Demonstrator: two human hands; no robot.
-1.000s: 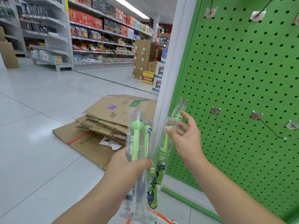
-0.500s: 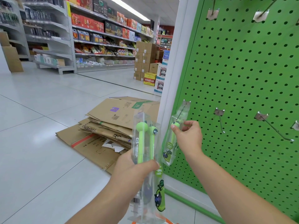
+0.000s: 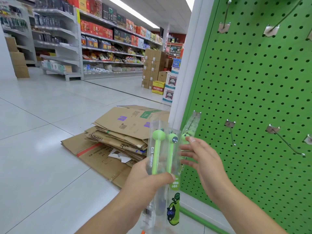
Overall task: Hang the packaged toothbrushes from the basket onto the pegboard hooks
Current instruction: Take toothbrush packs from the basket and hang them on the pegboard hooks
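My left hand (image 3: 145,181) grips a bundle of clear packaged toothbrushes (image 3: 161,154) upright; green handles with round cartoon heads show inside. One more packaged toothbrush (image 3: 190,129) hangs from the leftmost lower hook (image 3: 196,113) of the green pegboard (image 3: 253,81). My right hand (image 3: 202,156) is open just below and in front of that hanging pack, fingers spread toward the held bundle, holding nothing. Bare hooks (image 3: 231,130) (image 3: 285,141) stick out to the right.
Further bare hooks (image 3: 224,17) sit near the pegboard's top. A white post (image 3: 185,65) frames its left side. Flattened cardboard boxes (image 3: 118,137) lie piled on the tile floor to the left. Stocked shelves (image 3: 109,39) and stacked cartons (image 3: 153,68) stand farther back.
My right hand pinched a pack up at the leftmost hook, then let go and dropped back with fingers spread. That pack now hangs on the hook. The left hand kept its bundle.
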